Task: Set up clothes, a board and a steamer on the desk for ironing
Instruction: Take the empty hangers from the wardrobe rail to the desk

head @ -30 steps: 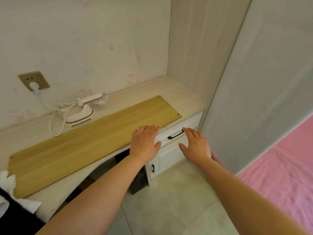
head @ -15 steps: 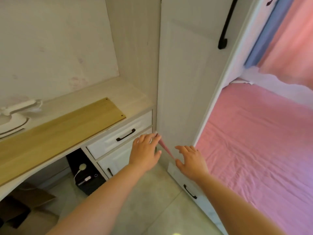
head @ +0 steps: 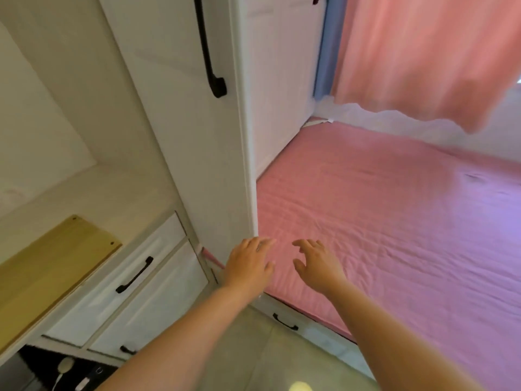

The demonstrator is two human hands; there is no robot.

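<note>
The wooden board [head: 50,263] lies flat on the pale desk [head: 93,193] at the lower left; only its right end shows. The steamer is out of view. My left hand [head: 249,265] is stretched forward, fingers relaxed and empty, in front of the wardrobe corner. My right hand [head: 317,265] reaches beside it over the edge of the pink bed [head: 394,221], fingers spread and holding nothing. No clothes are visible apart from a pink strip of fabric [head: 211,256] sticking out at the wardrobe's base.
A tall white wardrobe door [head: 180,122] with a long black handle [head: 210,52] stands straight ahead. White desk drawers [head: 127,275] with black handles sit below the board. Pink curtains [head: 423,52] hang at the back right. A bed drawer [head: 284,323] lies low near the tiled floor.
My view has swung right, from the desk with the steamer to the wardrobe and the bed. Both hands have moved right with it, from the desk drawers to the bed's edge, still empty.
</note>
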